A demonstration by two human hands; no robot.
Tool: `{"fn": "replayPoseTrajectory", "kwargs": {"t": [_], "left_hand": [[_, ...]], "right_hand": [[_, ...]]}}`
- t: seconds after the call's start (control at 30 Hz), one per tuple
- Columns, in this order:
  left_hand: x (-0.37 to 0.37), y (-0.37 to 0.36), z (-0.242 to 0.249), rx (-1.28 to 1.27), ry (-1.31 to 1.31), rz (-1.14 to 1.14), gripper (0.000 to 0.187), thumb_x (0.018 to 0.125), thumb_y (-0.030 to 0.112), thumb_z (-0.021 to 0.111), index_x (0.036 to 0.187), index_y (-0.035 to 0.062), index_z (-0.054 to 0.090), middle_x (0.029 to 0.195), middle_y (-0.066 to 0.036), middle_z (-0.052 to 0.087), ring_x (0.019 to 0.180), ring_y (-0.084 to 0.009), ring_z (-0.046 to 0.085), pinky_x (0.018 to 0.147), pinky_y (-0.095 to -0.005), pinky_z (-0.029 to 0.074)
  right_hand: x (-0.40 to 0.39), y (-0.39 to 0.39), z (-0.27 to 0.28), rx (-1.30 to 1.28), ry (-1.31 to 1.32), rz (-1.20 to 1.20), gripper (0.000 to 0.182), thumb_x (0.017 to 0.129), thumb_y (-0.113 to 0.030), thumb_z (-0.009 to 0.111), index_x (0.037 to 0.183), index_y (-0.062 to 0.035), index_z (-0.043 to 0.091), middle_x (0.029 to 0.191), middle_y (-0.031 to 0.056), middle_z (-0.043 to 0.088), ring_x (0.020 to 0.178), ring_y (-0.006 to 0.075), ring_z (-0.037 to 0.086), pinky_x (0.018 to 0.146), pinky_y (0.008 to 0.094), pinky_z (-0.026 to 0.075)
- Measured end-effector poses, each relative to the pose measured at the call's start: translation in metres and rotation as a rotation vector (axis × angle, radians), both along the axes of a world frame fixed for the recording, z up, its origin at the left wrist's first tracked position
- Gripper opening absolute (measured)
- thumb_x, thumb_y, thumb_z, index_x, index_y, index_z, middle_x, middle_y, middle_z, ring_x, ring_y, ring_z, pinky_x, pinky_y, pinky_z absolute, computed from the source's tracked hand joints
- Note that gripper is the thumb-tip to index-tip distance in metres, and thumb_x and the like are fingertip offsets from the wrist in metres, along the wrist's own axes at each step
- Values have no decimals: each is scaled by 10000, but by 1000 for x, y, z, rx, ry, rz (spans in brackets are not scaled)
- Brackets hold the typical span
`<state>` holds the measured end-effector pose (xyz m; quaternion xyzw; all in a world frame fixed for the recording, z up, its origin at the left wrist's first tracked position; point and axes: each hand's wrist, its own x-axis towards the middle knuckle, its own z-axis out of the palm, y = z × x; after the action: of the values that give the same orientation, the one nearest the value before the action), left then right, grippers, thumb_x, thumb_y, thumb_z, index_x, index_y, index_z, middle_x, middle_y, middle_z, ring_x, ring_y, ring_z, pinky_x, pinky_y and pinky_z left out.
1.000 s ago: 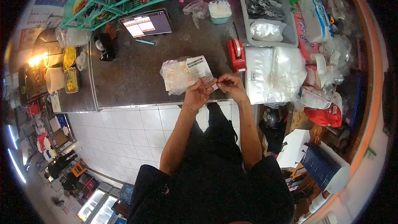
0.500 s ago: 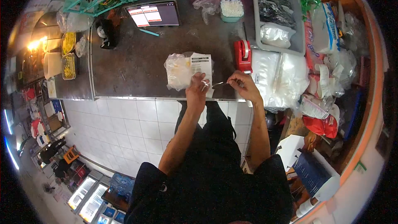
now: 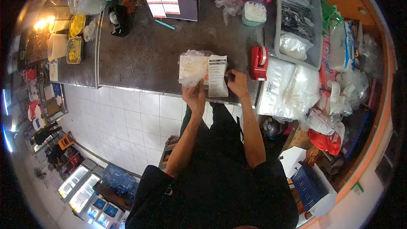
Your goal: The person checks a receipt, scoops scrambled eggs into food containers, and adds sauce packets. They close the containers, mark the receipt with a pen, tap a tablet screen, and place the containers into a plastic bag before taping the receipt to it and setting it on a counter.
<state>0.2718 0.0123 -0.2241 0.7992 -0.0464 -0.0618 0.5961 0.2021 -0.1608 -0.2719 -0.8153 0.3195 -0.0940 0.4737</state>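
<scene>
A clear plastic bag with pale contents (image 3: 191, 68) is at the counter's front edge, its right side behind a printed paper slip (image 3: 217, 76). My left hand (image 3: 195, 96) grips the bag's lower edge, its fingertips partly hidden under the plastic. At the slip's right side, my right hand (image 3: 237, 83) has its fingers curled together; whatever they may hold is too small to make out. A red tape dispenser (image 3: 259, 63) stands on the counter to the right of that hand.
Behind are a tablet (image 3: 171, 7), a light-blue stick (image 3: 164, 24), a tub of small white pieces (image 3: 254, 13) and green and pink racks. On the right, a grey bin (image 3: 299, 29) stands behind stacked clear bags (image 3: 288, 87). Yellow food containers (image 3: 74, 50) sit left.
My left hand has moved from the slip to the bag's lower edge. My right hand has come left to the slip's side. The view has shifted, and the slip shows more fully.
</scene>
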Motion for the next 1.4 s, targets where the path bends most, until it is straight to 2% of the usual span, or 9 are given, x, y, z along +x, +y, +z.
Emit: {"fn": "replayPoseTrajectory", "kwargs": {"t": [0.07,0.17,0.47,0.63,0.7,0.87,1.03,1.27,1.4], "left_hand": [[5,-2,14,548,-326,-39,399,808,99,788,1131,-73,627,1103,-119,597,1096,-231,519,959,-364,442],[20,0,3,350,-208,155,748,710,144,865,1312,-34,459,1229,-142,530,1147,-255,469,1031,-384,387],[90,82,-17,-366,519,25,386,877,123,644,1240,6,582,958,-57,656,862,-163,624,872,-297,493],[95,125,-30,-320,590,79,370,900,184,642,1229,24,586,942,-41,650,841,-143,624,761,-283,499],[97,125,-46,-407,589,91,384,900,235,646,1228,46,580,929,-25,640,781,-132,609,651,-292,483],[114,103,-49,-269,571,-127,532,888,351,684,1310,63,539,1183,-67,602,1078,-198,560,899,-387,456],[131,102,-113,-560,569,-359,721,921,429,607,1462,16,367,1427,-129,467,1332,-271,420,1120,-375,300],[33,55,184,-1180,1268,-985,497,956,309,517,1330,-17,492,1204,-188,609,1068,-288,624,920,-422,520],[-6,48,199,-1052,1411,-1120,467,966,305,502,1311,-10,514,1187,-182,621,1054,-282,635,906,-424,535]], "right_hand": [[0,6,-7,29,-4,-31,89,778,-44,671,863,-23,689,779,158,686,700,257,684,655,364,517],[3,8,3,29,29,-84,103,739,-42,675,841,-31,668,742,137,686,694,220,685,637,351,517],[-18,4,18,22,6,-202,226,709,-141,791,868,-47,662,724,111,654,661,253,651,622,348,516],[11,48,123,-13,-177,-30,747,659,-177,814,1315,-93,468,1237,177,527,1080,371,566,895,446,494],[46,78,141,-288,-159,92,922,669,-137,785,1468,-141,325,1323,162,483,954,383,632,799,453,543],[90,93,95,-278,-42,166,482,642,33,631,1120,-28,618,1100,202,614,1015,404,597,875,459,504],[47,108,233,-208,-266,69,361,609,7,599,966,-12,650,915,203,625,882,422,609,785,432,500],[-44,120,385,-174,-459,155,364,705,-27,725,1063,-9,659,891,138,687,817,248,686,734,338,537],[-146,94,381,380,-569,-248,376,863,-208,705,1166,-7,609,965,96,689,829,154,657,716,308,536]]}}
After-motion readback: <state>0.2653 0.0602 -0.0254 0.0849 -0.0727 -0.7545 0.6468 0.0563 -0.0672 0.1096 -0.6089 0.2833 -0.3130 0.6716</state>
